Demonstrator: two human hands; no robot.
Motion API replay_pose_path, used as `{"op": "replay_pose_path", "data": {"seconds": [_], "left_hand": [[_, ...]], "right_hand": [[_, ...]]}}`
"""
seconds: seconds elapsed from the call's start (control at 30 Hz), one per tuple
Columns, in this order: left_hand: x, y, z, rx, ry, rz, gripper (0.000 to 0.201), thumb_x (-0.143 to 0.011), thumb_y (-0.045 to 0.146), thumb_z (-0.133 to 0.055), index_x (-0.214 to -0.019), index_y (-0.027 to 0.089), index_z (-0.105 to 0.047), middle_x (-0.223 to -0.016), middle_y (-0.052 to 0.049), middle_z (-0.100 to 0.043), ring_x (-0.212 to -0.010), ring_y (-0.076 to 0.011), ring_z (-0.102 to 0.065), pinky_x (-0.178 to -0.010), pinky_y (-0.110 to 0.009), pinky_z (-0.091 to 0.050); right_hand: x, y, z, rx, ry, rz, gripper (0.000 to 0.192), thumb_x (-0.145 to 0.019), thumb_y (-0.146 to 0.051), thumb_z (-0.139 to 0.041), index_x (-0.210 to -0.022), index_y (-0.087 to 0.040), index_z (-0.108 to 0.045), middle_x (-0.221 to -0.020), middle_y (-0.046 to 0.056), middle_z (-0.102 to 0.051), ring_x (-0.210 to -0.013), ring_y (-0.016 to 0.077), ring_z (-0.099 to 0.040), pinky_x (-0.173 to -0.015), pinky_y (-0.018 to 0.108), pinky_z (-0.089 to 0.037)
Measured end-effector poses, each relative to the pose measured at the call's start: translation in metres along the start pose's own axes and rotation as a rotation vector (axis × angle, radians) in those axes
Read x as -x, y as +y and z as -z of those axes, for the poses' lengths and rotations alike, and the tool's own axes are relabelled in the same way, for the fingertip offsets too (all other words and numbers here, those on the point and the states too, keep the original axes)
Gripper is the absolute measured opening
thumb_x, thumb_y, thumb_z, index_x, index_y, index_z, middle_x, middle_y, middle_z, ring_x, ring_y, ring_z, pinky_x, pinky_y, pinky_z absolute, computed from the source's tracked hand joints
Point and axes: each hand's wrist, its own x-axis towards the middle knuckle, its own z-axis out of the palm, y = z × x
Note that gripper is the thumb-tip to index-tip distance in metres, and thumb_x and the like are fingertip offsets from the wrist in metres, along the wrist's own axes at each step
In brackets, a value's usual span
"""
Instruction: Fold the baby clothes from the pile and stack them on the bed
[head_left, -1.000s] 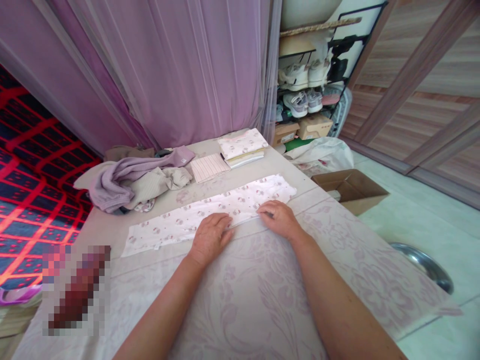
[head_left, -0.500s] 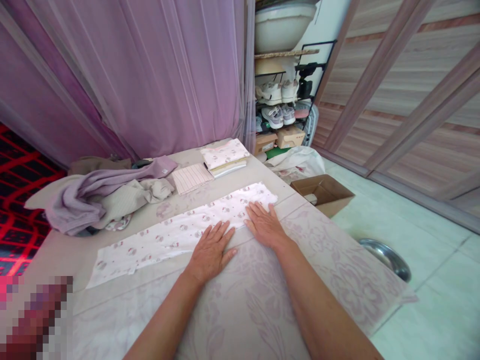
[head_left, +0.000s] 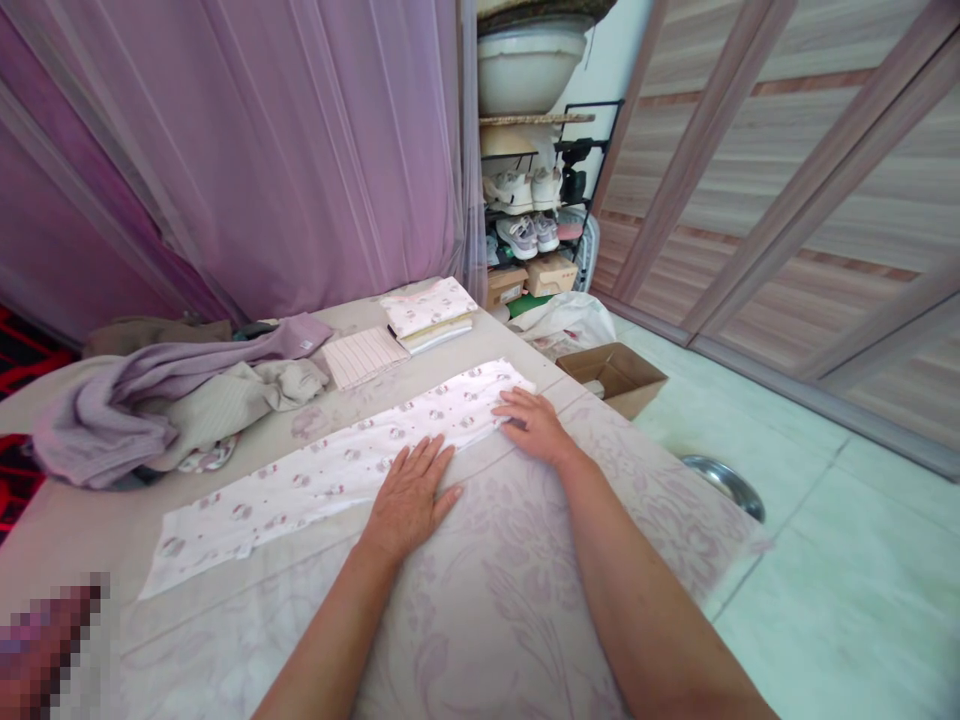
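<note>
My right hand (head_left: 531,428) has slid toward the cloth strip's (head_left: 337,470) far end, fingers curling onto it; my left hand (head_left: 409,492) lies open, flat mid-strip. The strip lies lengthwise across the tabletop (head_left: 525,560), folded narrow, not yet folded short.

Floral-covered bed (head_left: 525,560) under printed cloth strip (head_left: 330,470) (clothes heap (head_left: 172,400) beyond)
</note>
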Motion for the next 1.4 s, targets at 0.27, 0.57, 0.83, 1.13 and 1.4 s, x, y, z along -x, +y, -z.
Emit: {"op": "replay_pose_path", "data": {"seconds": [0.27,0.57,0.83,1.13,1.4], "left_hand": [[-0.001,0.0,0.001,0.0,0.007,-0.007,0.056,-0.093,0.049,-0.041,-0.143,0.024,-0.037,-0.147,-0.009,-0.041,-0.135,-0.0274,-0.039,-0.11,-0.049,-0.031],[0.0,0.0,0.0,-0.053,0.004,-0.007,0.057,-0.094,0.05,-0.037,-0.143,0.022,-0.038,-0.149,-0.007,-0.039,-0.135,-0.0262,-0.038,-0.111,-0.047,-0.032],[0.0,0.002,0.002,-0.07,-0.005,-0.003,0.059,-0.094,0.051,-0.037,-0.144,0.02,-0.036,-0.149,-0.007,-0.039,-0.136,-0.0254,-0.037,-0.111,-0.047,-0.032],[0.0,0.002,0.001,-0.065,0.014,0.0,0.054,-0.093,0.05,-0.04,-0.139,0.022,-0.044,-0.148,-0.007,-0.04,-0.135,-0.026,-0.038,-0.111,-0.047,-0.032],[0.0,0.003,0.0,-0.052,0.029,0.006,0.052,-0.093,0.049,-0.041,-0.136,0.021,-0.047,-0.146,-0.008,-0.043,-0.134,-0.0261,-0.04,-0.11,-0.048,-0.033]], "right_hand": [[-0.003,-0.023,0.002,0.133,0.142,0.1,0.014,-0.086,-0.021,-0.057,-0.086,-0.025,-0.07,-0.108,0.002,-0.07,-0.112,0.0207,-0.054,-0.106,0.047,-0.021],[-0.006,-0.022,0.0,0.122,0.13,0.101,0.014,-0.082,-0.017,-0.057,-0.089,-0.021,-0.069,-0.09,0.004,-0.07,-0.092,0.019,-0.057,-0.083,0.032,-0.035],[-0.005,-0.024,-0.004,0.093,0.084,0.166,0.014,-0.084,-0.022,-0.058,-0.089,-0.024,-0.07,-0.095,0.002,-0.07,-0.096,0.0198,-0.056,-0.086,0.034,-0.034],[-0.007,-0.023,-0.009,0.108,0.111,0.07,0.02,-0.079,-0.013,-0.055,-0.084,-0.024,-0.071,-0.09,0.003,-0.07,-0.093,0.0202,-0.056,-0.085,0.034,-0.035],[-0.001,-0.007,-0.007,0.075,0.158,0.043,0.03,-0.075,-0.006,-0.051,-0.081,-0.025,-0.072,-0.096,0.001,-0.072,-0.097,0.0197,-0.058,-0.086,0.035,-0.036]]}}
